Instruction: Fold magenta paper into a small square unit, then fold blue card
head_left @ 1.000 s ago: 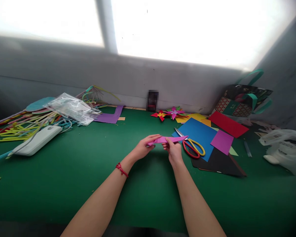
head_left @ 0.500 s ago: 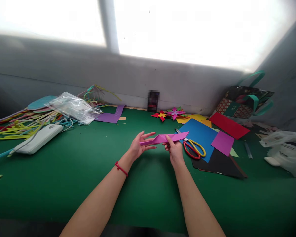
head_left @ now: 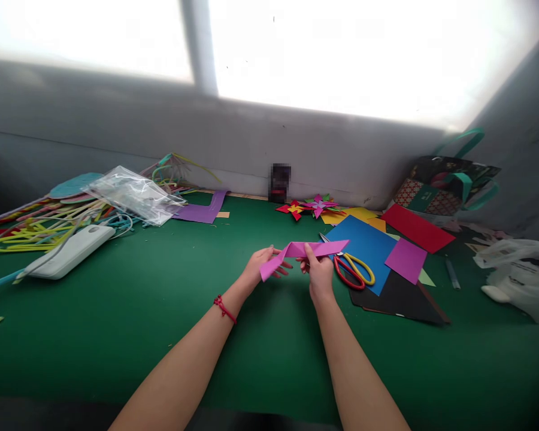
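A folded pink paper strip [head_left: 303, 254] is held above the green table [head_left: 161, 311] between both hands. My right hand [head_left: 318, 274] pinches the strip near its middle, thumb on top. My left hand [head_left: 260, 267], with a red string bracelet at the wrist, grips the strip's left end, which bends down toward me. The strip's right end points out over the scissors [head_left: 350, 266] with red and yellow handles.
Blue [head_left: 363, 239], purple [head_left: 405, 259], red [head_left: 415, 226], yellow and black sheets lie at right, folded paper stars [head_left: 312, 206] behind them. A gift bag [head_left: 444, 179] and white plastic bag [head_left: 516, 269] stand far right. A white device [head_left: 67, 251], clear bag [head_left: 132, 194] and coloured strips lie left.
My left hand has closed on the strip's left end and folded it downward; half a second ago its fingers were spread. The right hand kept its pinch.
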`<act>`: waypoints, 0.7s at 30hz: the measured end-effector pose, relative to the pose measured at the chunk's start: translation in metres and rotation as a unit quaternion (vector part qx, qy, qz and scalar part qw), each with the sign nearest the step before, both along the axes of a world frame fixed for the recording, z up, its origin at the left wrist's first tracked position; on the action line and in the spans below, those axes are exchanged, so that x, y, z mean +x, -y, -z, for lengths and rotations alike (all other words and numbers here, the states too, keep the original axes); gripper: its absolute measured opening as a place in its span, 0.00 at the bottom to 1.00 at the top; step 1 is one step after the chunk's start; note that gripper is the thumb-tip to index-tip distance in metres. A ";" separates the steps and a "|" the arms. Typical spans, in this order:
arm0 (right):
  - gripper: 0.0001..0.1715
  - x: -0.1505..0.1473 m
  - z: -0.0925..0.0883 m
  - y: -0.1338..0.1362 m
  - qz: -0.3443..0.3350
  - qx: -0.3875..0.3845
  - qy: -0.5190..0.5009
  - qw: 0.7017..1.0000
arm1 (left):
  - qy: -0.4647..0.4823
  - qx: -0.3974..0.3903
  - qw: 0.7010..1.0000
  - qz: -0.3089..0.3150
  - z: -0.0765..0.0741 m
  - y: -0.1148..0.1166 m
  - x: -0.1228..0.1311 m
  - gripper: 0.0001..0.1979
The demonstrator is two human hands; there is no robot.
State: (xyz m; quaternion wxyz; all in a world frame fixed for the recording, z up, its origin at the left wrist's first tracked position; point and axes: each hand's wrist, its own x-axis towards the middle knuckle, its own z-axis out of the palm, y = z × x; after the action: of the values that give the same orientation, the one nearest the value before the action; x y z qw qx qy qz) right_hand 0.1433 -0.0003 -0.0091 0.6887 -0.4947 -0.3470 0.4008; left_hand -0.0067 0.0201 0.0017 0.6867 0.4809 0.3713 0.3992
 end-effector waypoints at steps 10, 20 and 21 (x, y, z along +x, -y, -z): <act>0.22 -0.004 0.000 0.000 -0.023 -0.024 -0.015 0.999 | 0.046 0.064 0.994 -0.081 0.002 0.005 0.010 0.22; 0.34 -0.013 0.003 0.005 -0.011 0.002 0.199 0.980 | -0.155 0.212 0.922 -0.285 -0.001 0.014 0.003 0.18; 0.37 -0.015 0.002 0.006 0.000 0.038 0.260 0.965 | -0.160 0.269 0.915 -0.256 -0.002 0.018 0.005 0.18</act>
State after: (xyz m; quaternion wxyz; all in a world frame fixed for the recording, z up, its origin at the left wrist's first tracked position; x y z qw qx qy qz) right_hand 0.1281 -0.0063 -0.0114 0.5935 -0.5550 -0.5289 0.2450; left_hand -0.0018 0.0020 0.0039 0.3372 0.5931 0.4649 0.5642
